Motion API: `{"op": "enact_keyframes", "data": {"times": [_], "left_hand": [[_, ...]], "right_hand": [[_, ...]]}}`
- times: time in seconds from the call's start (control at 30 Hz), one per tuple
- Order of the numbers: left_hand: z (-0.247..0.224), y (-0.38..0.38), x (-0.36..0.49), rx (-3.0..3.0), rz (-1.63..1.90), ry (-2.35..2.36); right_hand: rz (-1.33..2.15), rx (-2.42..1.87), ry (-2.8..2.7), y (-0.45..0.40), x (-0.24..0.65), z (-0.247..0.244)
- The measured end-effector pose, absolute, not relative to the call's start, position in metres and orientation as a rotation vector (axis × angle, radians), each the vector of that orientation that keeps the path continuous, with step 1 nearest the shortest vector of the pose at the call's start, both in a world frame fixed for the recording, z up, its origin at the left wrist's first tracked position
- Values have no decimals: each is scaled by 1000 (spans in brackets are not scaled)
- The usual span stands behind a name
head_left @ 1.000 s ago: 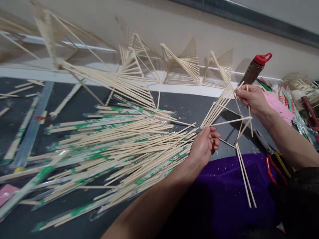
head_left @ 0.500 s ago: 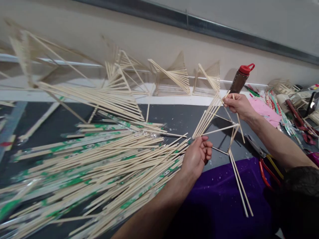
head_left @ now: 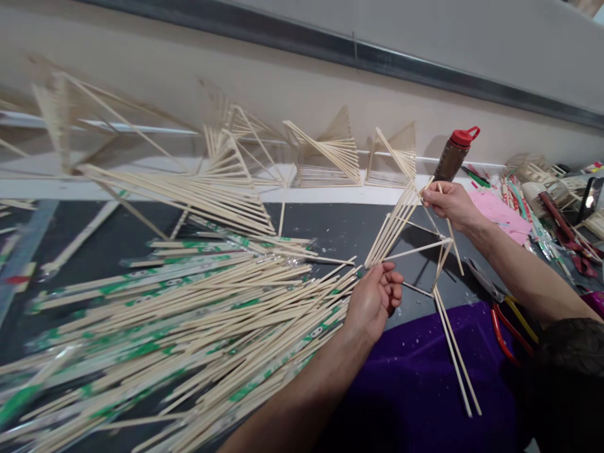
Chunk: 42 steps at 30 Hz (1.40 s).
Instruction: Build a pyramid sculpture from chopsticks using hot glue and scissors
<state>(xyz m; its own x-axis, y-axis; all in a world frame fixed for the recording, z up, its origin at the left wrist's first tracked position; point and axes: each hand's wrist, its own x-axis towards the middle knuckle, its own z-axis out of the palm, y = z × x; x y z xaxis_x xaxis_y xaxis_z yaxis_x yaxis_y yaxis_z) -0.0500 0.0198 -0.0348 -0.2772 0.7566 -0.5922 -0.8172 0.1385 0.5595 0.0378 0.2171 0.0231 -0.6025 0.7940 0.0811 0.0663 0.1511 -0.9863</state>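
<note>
A partly built frame of thin wooden chopsticks (head_left: 393,223) sits between my hands, with a slanted fan of sticks on its left side. My left hand (head_left: 374,296) is closed at the fan's lower end, thumb and fingertip pinched there and the other fingers curled. Higher up, my right hand (head_left: 448,202) pinches the fan's top end. One chopstick (head_left: 453,246) slants down from behind the right fingers; whether it is fixed to the frame I cannot tell. Two chopsticks (head_left: 457,352) lie below the frame, across a purple cloth (head_left: 406,377).
Loose and wrapped chopsticks (head_left: 226,314) cover the left of the dark table. Finished twisted stick frames (head_left: 325,154) stand along the wall. A red-capped bottle (head_left: 453,154) is behind my right hand. Red-and-yellow-handled snips (head_left: 500,299) and pink paper (head_left: 503,214) lie to the right.
The view has shifted slightly, so the scene sits a little lower. Both hands keep their pinch on the chopstick frame, with hardly any movement.
</note>
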Motion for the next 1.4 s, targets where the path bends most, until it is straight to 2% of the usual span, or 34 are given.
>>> {"op": "enact_keyframes", "data": {"times": [0.7, 0.8, 1.0, 1.07, 1.23, 1.4], "left_hand": [[-39, 21, -51, -21, 1502, 1043], [-44, 17, -56, 172, 1405, 969], [-33, -8, -83, 743, 967, 782], [-17, -15, -90, 823, 1035, 778], [42, -21, -76, 900, 1687, 946], [72, -20, -38, 999, 1902, 1067]], "right_hand": [[1512, -769, -1753, 224, 43, 29], [1496, -731, -1719, 230, 52, 42], [1464, -598, -1755, 218, 83, 88], [1436, -549, -1793, 202, 92, 102], [1394, -471, -1912, 140, 96, 115], [1213, -368, -2003, 83, 90, 106]]}}
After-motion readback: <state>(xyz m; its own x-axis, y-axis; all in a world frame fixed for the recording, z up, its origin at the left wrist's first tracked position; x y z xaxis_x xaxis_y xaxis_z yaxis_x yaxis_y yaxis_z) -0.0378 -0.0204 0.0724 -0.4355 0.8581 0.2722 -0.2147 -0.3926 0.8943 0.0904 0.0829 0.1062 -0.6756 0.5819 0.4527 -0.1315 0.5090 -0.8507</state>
